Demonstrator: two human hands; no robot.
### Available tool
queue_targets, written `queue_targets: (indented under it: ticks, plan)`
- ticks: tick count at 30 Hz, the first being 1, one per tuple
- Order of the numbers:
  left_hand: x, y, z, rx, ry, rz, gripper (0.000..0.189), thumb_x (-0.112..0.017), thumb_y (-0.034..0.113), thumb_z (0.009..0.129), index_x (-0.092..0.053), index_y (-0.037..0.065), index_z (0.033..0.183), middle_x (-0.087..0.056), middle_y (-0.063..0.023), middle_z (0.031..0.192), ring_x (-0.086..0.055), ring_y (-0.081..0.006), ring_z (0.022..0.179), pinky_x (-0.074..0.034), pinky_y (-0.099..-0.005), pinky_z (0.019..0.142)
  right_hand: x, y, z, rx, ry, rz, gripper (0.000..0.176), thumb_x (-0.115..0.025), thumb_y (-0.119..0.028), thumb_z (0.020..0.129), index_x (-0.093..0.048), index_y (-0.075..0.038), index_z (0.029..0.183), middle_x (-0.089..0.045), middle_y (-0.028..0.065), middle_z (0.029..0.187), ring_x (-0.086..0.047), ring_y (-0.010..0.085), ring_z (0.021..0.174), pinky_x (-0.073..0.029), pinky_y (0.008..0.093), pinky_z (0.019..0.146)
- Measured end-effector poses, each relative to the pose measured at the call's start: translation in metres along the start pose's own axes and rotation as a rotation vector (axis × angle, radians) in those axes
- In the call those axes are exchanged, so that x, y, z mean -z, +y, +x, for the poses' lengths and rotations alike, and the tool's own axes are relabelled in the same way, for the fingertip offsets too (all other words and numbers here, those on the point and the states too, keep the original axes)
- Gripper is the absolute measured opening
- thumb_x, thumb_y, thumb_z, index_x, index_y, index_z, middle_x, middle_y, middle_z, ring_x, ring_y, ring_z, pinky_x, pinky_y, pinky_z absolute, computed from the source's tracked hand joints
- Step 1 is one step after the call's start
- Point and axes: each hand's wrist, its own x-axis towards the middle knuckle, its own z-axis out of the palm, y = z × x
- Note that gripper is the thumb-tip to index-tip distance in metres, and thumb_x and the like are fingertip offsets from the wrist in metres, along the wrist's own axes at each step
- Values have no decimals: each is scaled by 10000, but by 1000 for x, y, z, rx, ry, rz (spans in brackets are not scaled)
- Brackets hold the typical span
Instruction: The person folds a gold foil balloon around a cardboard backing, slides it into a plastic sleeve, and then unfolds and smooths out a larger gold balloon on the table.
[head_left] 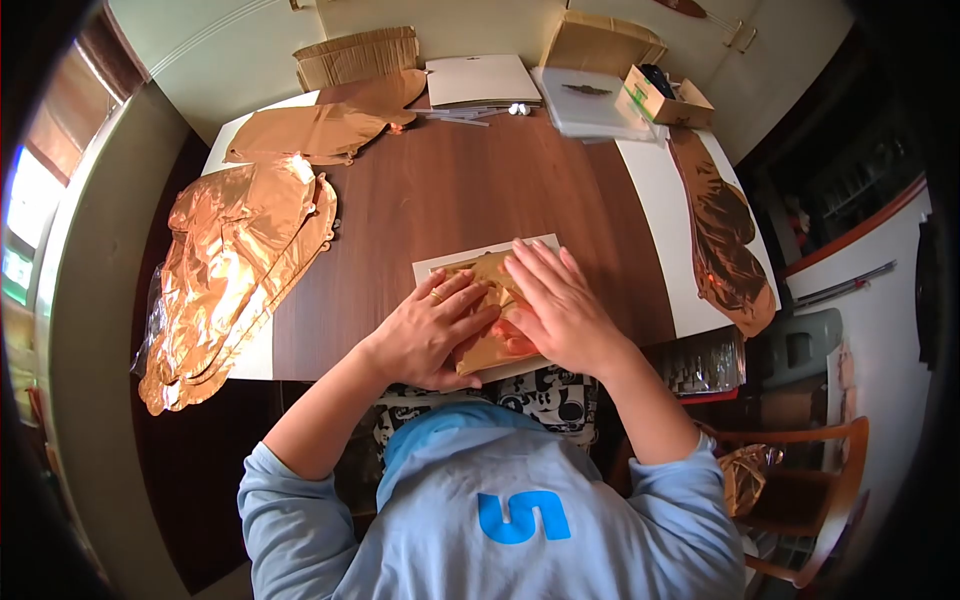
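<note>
Both forearms are stretched forward from the near side, bent at the elbows, and are brought toward each other over the near edge of the counter (480,190). The left hand (420,328) is turned with the palm down and is pointed toward the far right. Its fingers are slightly bent and only a little apart, the thumb is spread toward the near edge, and a ring is worn on one finger. The right hand (572,322) is also kept palm down, pointed to the far left; its fingers are nearly straight and lie close together, while the thumb is held apart. Neither hand is closed around anything: the folded golden foil (488,352) is touched from above by both hands. What is done under the palms cannot be seen.

The folded foil is placed on a pale board (428,269), which is laid at the near edge, in the middle. On the left side, large shiny foil sheets (235,250) are spread, partly over the edge. On the right, a darker foil piece (722,235) is laid. At the far side, white cards (480,80) are stacked.
</note>
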Motion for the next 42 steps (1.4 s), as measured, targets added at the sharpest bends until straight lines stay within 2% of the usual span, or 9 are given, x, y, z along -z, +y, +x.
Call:
queue_targets:
  ticks: [3,6,10,18,27,31,34,38,42]
  plan:
    - [-5,-7,-9,-7,39,-134,1050,-668,756,714,-450,29,1440,-392,-256,1484,-322,-442,1413,-236,-561,1162,-33,16,9,-110,-133,-68,719,-493,-471,986,-335,3,1501,-256,216,1587,-207,370,1483,-133,538,1200]
    - [-1,-9,-15,64,144,-261,1107,-642,782,722,-390,9,1474,-323,-275,1525,-277,-446,1437,-214,-555,1169,-37,19,5,-105,-134,-92,776,-479,-528,973,-302,-5,1518,-232,209,1600,-192,372,1488,-120,556,1198]
    - [-12,9,-2,335,178,2,1088,-591,766,781,-324,-7,1499,-274,-290,1549,-224,-449,1460,-164,-544,1184,-35,14,4,-140,-161,-100,798,-499,-537,961,-297,-7,1522,-209,202,1610,-169,369,1495,-104,570,1195]
    - [-35,13,5,328,93,104,1078,-525,785,803,-315,1,1513,-262,-258,1572,-204,-415,1479,-151,-514,1198,-33,19,-8,-176,-146,-106,803,-485,-521,971,-244,-8,1539,-165,220,1615,-149,380,1497,-80,589,1191]
    - [-17,5,-9,355,34,42,1203,-659,806,660,-316,44,1526,-258,-207,1591,-192,-374,1493,-141,-511,1207,-36,16,-8,-162,-115,-130,836,-496,-545,955,-239,-7,1542,-164,232,1612,-142,382,1498,-75,599,1185]
    - [4,6,-20,427,-111,-20,1294,-770,740,584,-253,44,1545,-214,-204,1607,-146,-377,1504,-128,-511,1215,-36,16,-8,-160,-119,-139,845,-496,-548,954,-228,-6,1545,-156,234,1613,-135,384,1499,-71,598,1186]
    - [16,7,-23,472,-170,-64,1307,-788,727,571,-248,44,1546,-215,-209,1605,-141,-385,1503,-127,-512,1216,-36,17,-8,-160,-133,-155,849,-497,-550,954,-221,-11,1549,-146,230,1616,-131,384,1501,-71,597,1187]
    - [16,7,-11,448,-19,-88,1164,-766,662,679,-279,33,1529,-225,-226,1593,-168,-397,1492,-168,-505,1211,-35,17,-8,-163,-152,-150,848,-503,-551,953,-217,-25,1554,-147,216,1621,-133,377,1502,-73,597,1187]
    - [2,2,-7,412,49,-135,908,-728,476,819,-337,14,1496,-286,-237,1561,-267,-380,1457,-231,-488,1189,-34,19,-10,-153,-150,-131,841,-512,-549,951,-225,-34,1552,-156,205,1622,-138,369,1502,-77,598,1186]
